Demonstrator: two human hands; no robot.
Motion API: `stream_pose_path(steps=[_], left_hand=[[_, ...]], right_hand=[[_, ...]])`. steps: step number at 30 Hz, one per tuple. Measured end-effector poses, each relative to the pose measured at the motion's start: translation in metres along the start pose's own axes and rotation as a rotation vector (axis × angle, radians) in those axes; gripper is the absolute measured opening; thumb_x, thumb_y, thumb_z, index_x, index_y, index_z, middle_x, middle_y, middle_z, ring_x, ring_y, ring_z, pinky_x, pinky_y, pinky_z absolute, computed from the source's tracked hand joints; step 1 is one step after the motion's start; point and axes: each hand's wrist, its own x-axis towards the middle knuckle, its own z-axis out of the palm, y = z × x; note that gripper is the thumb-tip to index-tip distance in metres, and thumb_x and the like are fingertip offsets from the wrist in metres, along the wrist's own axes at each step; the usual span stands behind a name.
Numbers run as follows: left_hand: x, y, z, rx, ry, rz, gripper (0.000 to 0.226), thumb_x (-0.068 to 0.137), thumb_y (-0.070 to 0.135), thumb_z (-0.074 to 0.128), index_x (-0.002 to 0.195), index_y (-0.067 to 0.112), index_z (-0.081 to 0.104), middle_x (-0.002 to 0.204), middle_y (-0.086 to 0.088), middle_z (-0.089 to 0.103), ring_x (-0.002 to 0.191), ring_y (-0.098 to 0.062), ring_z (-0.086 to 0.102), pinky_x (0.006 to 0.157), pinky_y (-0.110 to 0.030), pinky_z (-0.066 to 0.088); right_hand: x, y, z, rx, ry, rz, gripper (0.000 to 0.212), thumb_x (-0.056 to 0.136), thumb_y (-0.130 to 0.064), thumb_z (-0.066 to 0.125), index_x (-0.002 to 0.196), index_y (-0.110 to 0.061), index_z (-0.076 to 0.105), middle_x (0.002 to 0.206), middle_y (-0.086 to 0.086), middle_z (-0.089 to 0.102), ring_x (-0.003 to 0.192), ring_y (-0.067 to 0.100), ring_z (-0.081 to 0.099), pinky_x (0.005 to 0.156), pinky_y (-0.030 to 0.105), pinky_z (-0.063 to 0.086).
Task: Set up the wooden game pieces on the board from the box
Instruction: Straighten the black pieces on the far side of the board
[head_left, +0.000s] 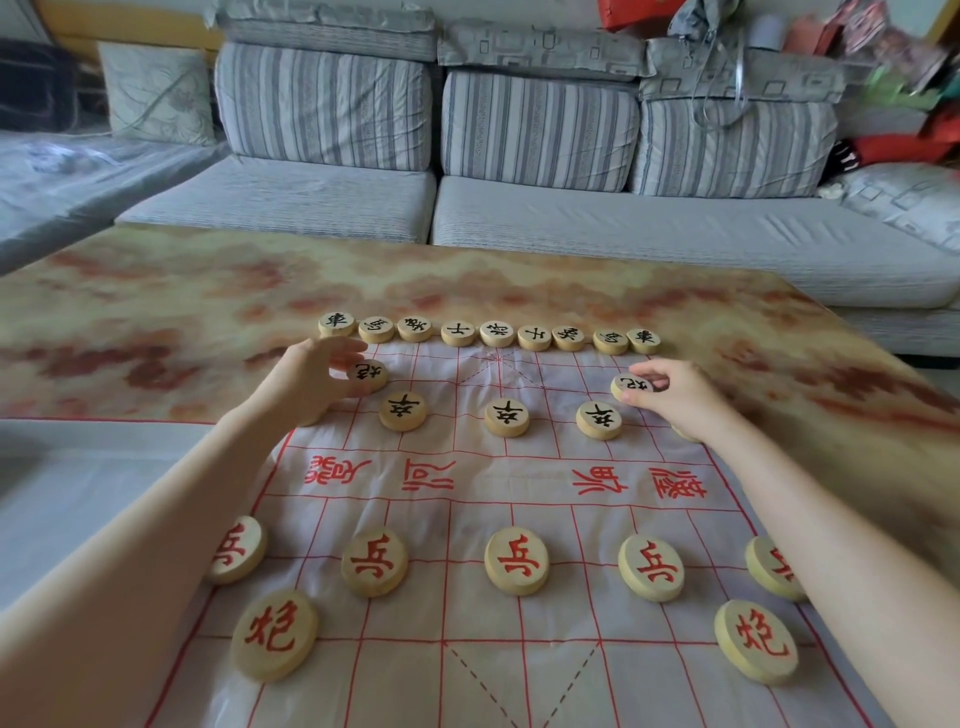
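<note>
2 hands are working at once in mid-frame: the left hand (311, 382) is pinching the left cannon (367, 375) and the right hand (680, 395) is pinching the right cannon (631, 387), both pieces touching the board (457, 447) just below the back row (497, 333) of 9. Setup is apparently nearing its end; next, each cannon is likely needing centring on a line crossing before release.

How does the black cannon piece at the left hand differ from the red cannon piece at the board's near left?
The black cannon piece is lettered in black and the red cannon piece in red. The left hand grips the black one on the far half of the board. The red one lies untouched on the near half. Both are round pale wooden discs, lettered side up.
</note>
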Motion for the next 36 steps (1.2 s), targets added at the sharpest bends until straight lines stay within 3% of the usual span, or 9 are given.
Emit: stream_pose_path(steps=[2, 6, 10, 14, 17, 20, 24, 30, 36], left_hand=[[-0.001, 0.0, 0.001, -0.012, 0.011, -0.015, 0.059, 0.068, 0.024, 0.08, 0.121, 0.01, 0.058, 0.11, -0.005, 0.066, 0.1, -0.018, 0.062, 0.091, -0.026, 0.044], [-0.004, 0.003, 0.002, -0.012, 0.027, -0.037, 0.058, 0.069, 0.027, 0.079, 0.12, 0.01, 0.059, 0.111, -0.005, 0.067, 0.101, -0.018, 0.062, 0.091, -0.027, 0.045], [-0.004, 0.004, 0.001, -0.012, 0.024, -0.047, 0.057, 0.07, 0.028, 0.079, 0.12, 0.011, 0.059, 0.11, -0.005, 0.067, 0.1, -0.017, 0.061, 0.091, -0.027, 0.045], [-0.004, 0.0, 0.001, -0.007, 0.003, -0.031, 0.061, 0.067, 0.022, 0.081, 0.122, 0.01, 0.058, 0.11, -0.005, 0.065, 0.101, -0.02, 0.062, 0.093, -0.034, 0.048], [-0.004, 0.0, -0.003, 0.024, 0.047, -0.013, 0.058, 0.067, 0.023, 0.08, 0.12, 0.01, 0.06, 0.108, 0.001, 0.062, 0.098, -0.015, 0.058, 0.088, -0.027, 0.043], [-0.003, -0.005, -0.009, 0.022, 0.105, -0.019, 0.045, 0.073, 0.025, 0.076, 0.113, 0.009, 0.064, 0.108, -0.004, 0.067, 0.098, -0.02, 0.062, 0.087, -0.025, 0.042], [0.008, -0.014, -0.015, 0.058, 0.09, -0.063, 0.033, 0.077, 0.012, 0.071, 0.109, 0.009, 0.066, 0.108, -0.009, 0.069, 0.097, -0.023, 0.063, 0.086, -0.028, 0.045], [0.03, -0.02, -0.024, 0.102, 0.112, -0.098, 0.035, 0.076, 0.009, 0.069, 0.11, 0.014, 0.065, 0.11, -0.01, 0.066, 0.103, -0.027, 0.061, 0.091, -0.035, 0.048], [0.057, -0.025, -0.024, 0.153, 0.086, -0.061, 0.046, 0.08, 0.017, 0.067, 0.125, 0.016, 0.056, 0.125, -0.013, 0.059, 0.115, -0.028, 0.055, 0.096, -0.037, 0.044]], right_hand=[[0.0, 0.002, 0.001, -0.02, 0.005, 0.005, 0.044, 0.075, -0.024, 0.075, 0.116, -0.012, 0.064, 0.112, 0.008, 0.068, 0.099, 0.018, 0.06, 0.091, 0.033, 0.046], [-0.003, 0.001, 0.001, -0.021, -0.006, -0.007, 0.044, 0.079, -0.022, 0.072, 0.119, -0.011, 0.062, 0.111, 0.005, 0.067, 0.095, 0.013, 0.056, 0.084, 0.026, 0.042], [-0.004, 0.001, 0.001, -0.025, -0.005, -0.004, 0.044, 0.078, -0.024, 0.072, 0.119, -0.012, 0.062, 0.112, 0.007, 0.067, 0.096, 0.015, 0.058, 0.087, 0.027, 0.042], [-0.004, -0.001, 0.0, -0.034, -0.019, 0.003, 0.049, 0.079, -0.028, 0.072, 0.124, -0.015, 0.058, 0.123, 0.006, 0.062, 0.114, 0.021, 0.056, 0.095, 0.03, 0.04], [-0.005, -0.01, 0.0, 0.004, 0.029, -0.013, 0.047, 0.08, -0.031, 0.069, 0.125, -0.022, 0.057, 0.133, 0.004, 0.054, 0.125, 0.022, 0.047, 0.104, 0.037, 0.037], [-0.005, -0.039, 0.009, 0.071, 0.048, -0.083, 0.032, 0.082, -0.028, 0.066, 0.114, -0.025, 0.063, 0.12, 0.0, 0.061, 0.113, 0.018, 0.055, 0.098, 0.03, 0.039], [0.003, -0.088, 0.046, 0.024, -0.025, -0.227, 0.029, 0.082, -0.022, 0.064, 0.111, -0.026, 0.065, 0.119, -0.002, 0.063, 0.118, 0.017, 0.051, 0.103, 0.033, 0.038], [0.025, -0.159, 0.109, -0.066, -0.125, -0.294, 0.031, 0.084, -0.029, 0.059, 0.115, -0.034, 0.062, 0.127, -0.002, 0.06, 0.124, 0.019, 0.046, 0.106, 0.036, 0.034], [0.057, -0.202, 0.155, -0.26, -0.204, -0.332, 0.042, 0.086, -0.033, 0.056, 0.128, -0.036, 0.052, 0.137, 0.005, 0.051, 0.132, 0.026, 0.035, 0.104, 0.032, 0.024]])
